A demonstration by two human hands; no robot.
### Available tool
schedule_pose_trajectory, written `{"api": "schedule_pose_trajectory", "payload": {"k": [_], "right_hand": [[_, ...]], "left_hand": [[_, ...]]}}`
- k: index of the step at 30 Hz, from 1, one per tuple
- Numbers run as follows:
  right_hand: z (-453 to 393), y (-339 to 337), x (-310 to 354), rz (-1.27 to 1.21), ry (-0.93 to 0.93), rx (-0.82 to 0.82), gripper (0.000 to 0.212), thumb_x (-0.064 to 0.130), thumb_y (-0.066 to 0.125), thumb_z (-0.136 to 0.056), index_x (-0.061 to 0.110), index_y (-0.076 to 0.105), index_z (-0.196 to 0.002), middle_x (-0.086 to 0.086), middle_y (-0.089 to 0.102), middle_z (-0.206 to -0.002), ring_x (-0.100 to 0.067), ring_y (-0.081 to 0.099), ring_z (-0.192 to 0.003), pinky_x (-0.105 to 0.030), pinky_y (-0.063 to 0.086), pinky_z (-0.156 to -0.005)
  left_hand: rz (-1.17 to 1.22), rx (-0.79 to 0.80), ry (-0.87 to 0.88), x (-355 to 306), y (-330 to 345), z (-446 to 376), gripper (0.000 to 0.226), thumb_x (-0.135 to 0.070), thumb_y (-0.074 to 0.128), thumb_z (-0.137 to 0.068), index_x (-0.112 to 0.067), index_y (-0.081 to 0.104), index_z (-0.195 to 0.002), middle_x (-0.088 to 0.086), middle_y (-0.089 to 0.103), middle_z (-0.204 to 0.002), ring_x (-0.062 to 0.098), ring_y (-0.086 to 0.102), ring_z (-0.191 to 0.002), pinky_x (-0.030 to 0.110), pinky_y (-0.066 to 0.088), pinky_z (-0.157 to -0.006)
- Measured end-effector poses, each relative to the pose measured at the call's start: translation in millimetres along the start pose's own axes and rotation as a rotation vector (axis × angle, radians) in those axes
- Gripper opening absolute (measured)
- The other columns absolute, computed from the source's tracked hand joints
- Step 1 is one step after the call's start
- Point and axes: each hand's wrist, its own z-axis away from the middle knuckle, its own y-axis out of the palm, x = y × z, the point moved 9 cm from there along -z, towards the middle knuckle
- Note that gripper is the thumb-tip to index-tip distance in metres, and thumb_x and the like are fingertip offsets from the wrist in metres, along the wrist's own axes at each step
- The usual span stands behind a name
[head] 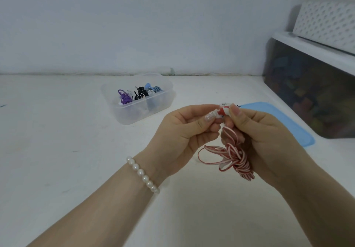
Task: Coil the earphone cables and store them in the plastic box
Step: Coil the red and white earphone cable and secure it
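Both hands hold a red-and-white striped earphone cable (235, 159) above the white table. My right hand (263, 137) grips the bundled loops and pinches the red-and-white earbud end (225, 110) at the top. My left hand (184, 131) pinches the same end from the left with thumb and fingers. Loose loops hang below the hands. The clear plastic box (142, 110) stands behind and to the left, holding purple (124, 97), black (140, 93) and blue (156, 89) coiled earphones.
A blue lid (284, 123) lies flat to the right, partly behind my right hand. A dark translucent storage bin (311, 96) with a white perforated basket (326, 18) on top stands at the far right. The wall runs along the table's back edge.
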Motion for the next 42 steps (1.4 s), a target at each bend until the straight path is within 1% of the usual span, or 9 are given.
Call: {"api": "schedule_pose_trajectory", "payload": {"k": [9,14,17,20,23,27,32,37,42], "right_hand": [[1,-2,2,-0.053,0.022,0.0,0.029,0.036,0.056,-0.069,0.013,0.054,-0.051,-0.001,0.037,-0.043,-0.019,0.028,-0.049,-0.022,0.031,-0.04],[-6,-27,10,0.052,-0.036,-0.124,0.027,0.036,0.057,-0.071,0.015,0.058,-0.054,0.002,0.043,-0.044,-0.018,0.033,-0.048,-0.022,0.035,-0.041],[-12,-41,2,0.168,0.003,-0.18,0.034,0.035,0.058,-0.078,0.014,0.06,-0.051,0.0,0.043,-0.046,-0.016,0.036,-0.044,-0.024,0.04,-0.04],[-18,-44,-8,0.337,0.035,-0.173,0.039,0.033,0.056,-0.086,0.014,0.06,-0.052,0.001,0.042,-0.044,-0.017,0.032,-0.048,-0.029,0.034,-0.052],[-21,-42,-17,0.431,0.087,-0.133,0.041,0.03,0.055,-0.089,0.007,0.057,-0.055,0.0,0.041,-0.045,-0.017,0.035,-0.049,-0.02,0.036,-0.047],[-21,-41,-21,0.486,0.094,-0.119,0.043,0.031,0.055,-0.089,-0.007,0.058,-0.069,-0.012,0.045,-0.062,-0.024,0.036,-0.067,-0.027,0.032,-0.058],[-21,-39,-19,0.563,0.083,-0.123,0.042,0.032,0.053,-0.09,-0.001,0.058,-0.063,-0.009,0.044,-0.057,-0.023,0.037,-0.066,-0.027,0.032,-0.059],[-21,-37,-20,0.595,0.077,-0.13,0.039,0.031,0.053,-0.09,0.009,0.057,-0.057,-0.004,0.045,-0.051,-0.021,0.039,-0.064,-0.022,0.033,-0.055],[-22,-35,-22,0.616,0.076,-0.111,0.04,0.033,0.052,-0.09,0.011,0.057,-0.057,0.0,0.044,-0.048,-0.018,0.039,-0.058,-0.016,0.033,-0.05]], "left_hand": [[-0.043,-0.044,0.015,-7,-9,-1,0.014,-0.007,0.06,-0.065,-0.002,0.066,-0.076,0.004,0.067,-0.062,0.008,0.061,-0.052,0.018,0.053,-0.053],[-0.94,-0.16,0.036,-44,-57,-4,0.01,0.002,0.068,-0.075,-0.008,0.066,-0.073,0.005,0.065,-0.061,0.005,0.062,-0.051,0.018,0.054,-0.057],[-1.159,-0.139,-0.092,-39,-78,-6,0.011,0.001,0.069,-0.076,-0.009,0.066,-0.072,0.003,0.062,-0.057,0.004,0.061,-0.05,0.022,0.056,-0.059],[-1.252,-0.067,-0.187,-23,-82,-9,0.014,-0.001,0.069,-0.077,-0.013,0.066,-0.07,0.001,0.062,-0.058,0.006,0.062,-0.052,0.022,0.054,-0.058],[-1.348,-0.035,-0.207,-12,-80,-11,0.019,-0.003,0.069,-0.077,-0.019,0.065,-0.067,0.0,0.062,-0.058,0.002,0.054,-0.042,0.016,0.047,-0.05],[-1.444,-0.03,-0.203,-4,-78,-11,0.02,-0.006,0.069,-0.076,-0.023,0.064,-0.067,-0.009,0.059,-0.056,-0.003,0.049,-0.036,0.01,0.041,-0.045],[-1.545,-0.024,-0.143,-10,-67,-9,0.016,-0.015,0.074,-0.071,-0.027,0.064,-0.075,-0.013,0.059,-0.073,-0.002,0.052,-0.058,0.012,0.041,-0.057],[-1.539,0.054,0.004,-5,-35,-7,0.017,-0.024,0.078,-0.069,-0.024,0.071,-0.084,-0.013,0.054,-0.076,0.006,0.05,-0.067,0.011,0.037,-0.061],[-1.623,0.175,0.006,21,-24,-10,0.029,-0.023,0.074,-0.074,-0.02,0.071,-0.103,0.002,0.056,-0.096,0.008,0.047,-0.078,0.015,0.033,-0.064]]}}
